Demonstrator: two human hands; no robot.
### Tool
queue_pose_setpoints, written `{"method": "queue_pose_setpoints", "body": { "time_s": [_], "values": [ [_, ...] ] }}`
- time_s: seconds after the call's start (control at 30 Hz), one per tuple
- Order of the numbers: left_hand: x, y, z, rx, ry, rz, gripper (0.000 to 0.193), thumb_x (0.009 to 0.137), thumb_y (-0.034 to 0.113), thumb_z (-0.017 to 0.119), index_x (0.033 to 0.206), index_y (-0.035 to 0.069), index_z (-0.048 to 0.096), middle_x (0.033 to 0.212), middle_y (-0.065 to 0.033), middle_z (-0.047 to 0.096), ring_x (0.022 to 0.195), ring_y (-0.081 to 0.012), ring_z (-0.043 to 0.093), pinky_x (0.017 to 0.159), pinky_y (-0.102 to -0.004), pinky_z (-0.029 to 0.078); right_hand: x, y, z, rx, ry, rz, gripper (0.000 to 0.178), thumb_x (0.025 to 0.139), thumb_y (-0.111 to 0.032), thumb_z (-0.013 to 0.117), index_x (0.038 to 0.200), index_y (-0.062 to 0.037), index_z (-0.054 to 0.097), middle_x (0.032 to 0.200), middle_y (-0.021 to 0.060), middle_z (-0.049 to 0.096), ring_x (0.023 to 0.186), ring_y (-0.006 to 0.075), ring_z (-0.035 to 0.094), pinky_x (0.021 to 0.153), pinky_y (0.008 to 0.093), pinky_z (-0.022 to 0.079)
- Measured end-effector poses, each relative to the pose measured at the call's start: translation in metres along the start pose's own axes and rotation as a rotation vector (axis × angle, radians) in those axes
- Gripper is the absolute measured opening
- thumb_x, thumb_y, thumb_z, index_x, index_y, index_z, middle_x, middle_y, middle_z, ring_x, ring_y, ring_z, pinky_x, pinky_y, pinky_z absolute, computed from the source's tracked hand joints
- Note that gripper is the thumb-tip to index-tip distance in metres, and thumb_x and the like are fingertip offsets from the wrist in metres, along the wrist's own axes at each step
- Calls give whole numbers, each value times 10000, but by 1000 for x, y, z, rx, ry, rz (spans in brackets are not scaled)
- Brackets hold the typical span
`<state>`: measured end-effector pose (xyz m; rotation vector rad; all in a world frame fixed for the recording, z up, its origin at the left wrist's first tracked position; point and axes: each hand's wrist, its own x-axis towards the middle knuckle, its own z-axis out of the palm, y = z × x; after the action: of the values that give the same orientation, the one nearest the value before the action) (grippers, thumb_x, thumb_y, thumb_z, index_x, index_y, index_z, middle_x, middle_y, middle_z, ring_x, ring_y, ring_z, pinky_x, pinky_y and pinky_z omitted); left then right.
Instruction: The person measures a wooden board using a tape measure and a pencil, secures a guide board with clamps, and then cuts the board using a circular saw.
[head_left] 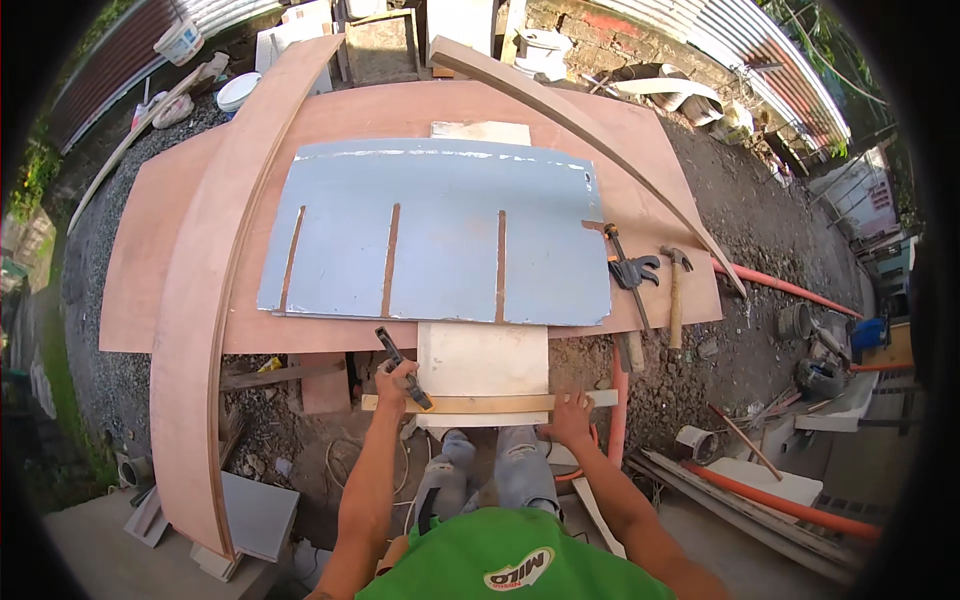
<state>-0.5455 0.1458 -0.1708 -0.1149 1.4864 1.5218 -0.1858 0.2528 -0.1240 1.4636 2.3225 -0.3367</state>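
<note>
Pinkish plywood plank (205, 260) lies at far left. Next comes your left hand (393, 384) — closed around a black clamp (416, 392) near the left end of a wooden batten (480, 404). The batten crosses a white board (482, 357) near the blue-grey panel (440, 235). Your right hand (572, 418) holds the batten toward its right end, fingers bent over it — beyond sit a second clamp (630, 272) and a hammer (676, 310).
</note>
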Motion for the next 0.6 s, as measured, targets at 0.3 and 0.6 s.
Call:
{"method": "queue_pose_setpoints", "body": {
  "time_s": [0.3, 0.6],
  "values": [
    [6, 4, -6, 6, -78, -123, 155, 743, 115, 703, 788, 62, 565, 696, -44, 579, 598, -161, 561, 563, -319, 482, 62, 74, 23, -97, -384, -234, 572, 725, -251, 788, 1231, -101, 565, 1205, 151, 629, 1162, 341, 596, 1063, 591, 348],
    [9, -2, -7, -18, -46, -92, 146, 749, 119, 686, 808, 26, 592, 739, -84, 620, 620, -178, 583, 586, -320, 509, 61, 77, 21, 4, -334, -216, 504, 679, -204, 798, 1124, -82, 595, 1081, 155, 671, 1066, 358, 639, 1017, 548, 396]
  ]
}}
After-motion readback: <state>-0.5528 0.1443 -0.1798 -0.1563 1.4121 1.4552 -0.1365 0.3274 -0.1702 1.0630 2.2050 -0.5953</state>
